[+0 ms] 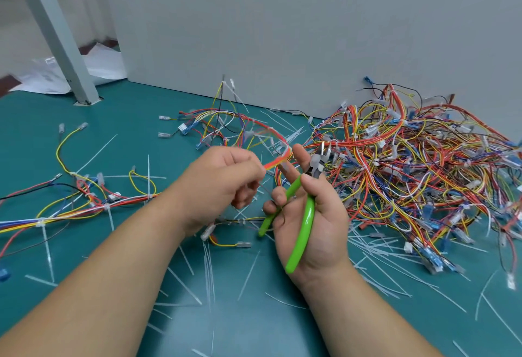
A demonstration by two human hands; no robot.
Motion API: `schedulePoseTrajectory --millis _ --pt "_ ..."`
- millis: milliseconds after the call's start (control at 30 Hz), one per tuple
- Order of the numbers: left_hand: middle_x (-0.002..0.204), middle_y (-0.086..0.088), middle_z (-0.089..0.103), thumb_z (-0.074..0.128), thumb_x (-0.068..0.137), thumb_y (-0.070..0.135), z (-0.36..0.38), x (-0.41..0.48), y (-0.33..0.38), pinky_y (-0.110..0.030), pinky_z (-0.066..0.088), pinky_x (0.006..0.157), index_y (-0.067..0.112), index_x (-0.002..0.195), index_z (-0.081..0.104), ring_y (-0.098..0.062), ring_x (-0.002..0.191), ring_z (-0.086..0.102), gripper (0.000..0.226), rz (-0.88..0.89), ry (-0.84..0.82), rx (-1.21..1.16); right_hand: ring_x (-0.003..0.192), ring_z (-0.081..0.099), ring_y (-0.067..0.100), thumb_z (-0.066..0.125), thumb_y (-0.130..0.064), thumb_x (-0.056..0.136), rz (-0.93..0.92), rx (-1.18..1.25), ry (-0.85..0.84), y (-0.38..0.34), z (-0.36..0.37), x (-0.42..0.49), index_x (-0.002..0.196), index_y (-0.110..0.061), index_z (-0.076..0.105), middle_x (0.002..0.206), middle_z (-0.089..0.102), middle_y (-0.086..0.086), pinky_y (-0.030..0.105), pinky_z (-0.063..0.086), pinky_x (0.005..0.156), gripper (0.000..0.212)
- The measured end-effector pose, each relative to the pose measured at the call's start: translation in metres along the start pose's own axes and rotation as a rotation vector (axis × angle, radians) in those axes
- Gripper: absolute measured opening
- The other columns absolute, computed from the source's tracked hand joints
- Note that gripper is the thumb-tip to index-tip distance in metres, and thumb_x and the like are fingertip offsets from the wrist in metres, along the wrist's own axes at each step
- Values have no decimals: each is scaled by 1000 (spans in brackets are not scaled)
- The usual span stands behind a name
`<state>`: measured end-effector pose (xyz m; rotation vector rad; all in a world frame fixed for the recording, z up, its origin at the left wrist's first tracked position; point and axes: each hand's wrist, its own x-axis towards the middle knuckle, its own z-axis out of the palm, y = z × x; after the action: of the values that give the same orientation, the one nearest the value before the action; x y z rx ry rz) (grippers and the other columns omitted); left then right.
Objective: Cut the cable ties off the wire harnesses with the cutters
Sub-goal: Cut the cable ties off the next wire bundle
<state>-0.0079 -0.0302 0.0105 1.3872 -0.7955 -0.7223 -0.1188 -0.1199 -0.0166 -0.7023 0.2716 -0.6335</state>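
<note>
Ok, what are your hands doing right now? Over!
Right hand grips cutters, handles apart. Left hand pinches harness by the cutters. Wire pile to the right, cut ties littering the table.

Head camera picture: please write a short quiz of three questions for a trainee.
1. True or false: the green-handled metal cutters lie on the teal table top.
2. The big tangled pile of coloured wire harnesses lies: A) at the person's left, B) at the person's right, C) in a box.
3. What does the left hand pinch?
Key: 1 false, the right hand grips them; 2 B; 3 an orange-red wire bundle.
</note>
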Motion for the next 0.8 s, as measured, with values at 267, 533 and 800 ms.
schedulePoseTrajectory --millis 267,533,800 --pt "65 -7 63 63 74 47 -7 0 -1 -31 38 59 16 70 73 -17 59 52 32 -96 -176 100 60 41 14 62 -21 75 -71 -87 51 4 -6 0 130 -14 68 128 69 4 33 33 62 56" --pt "104 -12 69 56 86 56 -11 8 -6 -39 40 80 6 106 77 -25 82 57 58 -283 -29 -206 65 46 13 66 -28 69 -125 -363 -183 11 -7 -7 110 -25 79 74 58 -1 27 36 61 43" --pt "78 -11 57 72 82 23 -4 4 -7 -29 36 60 10 98 69 -16 61 48 21 -239 37 -265 74 54 5 61 -23 70 -156 -506 -402 6 -4 -11 107 -23 77 82 64 -11 19 42 73 40"
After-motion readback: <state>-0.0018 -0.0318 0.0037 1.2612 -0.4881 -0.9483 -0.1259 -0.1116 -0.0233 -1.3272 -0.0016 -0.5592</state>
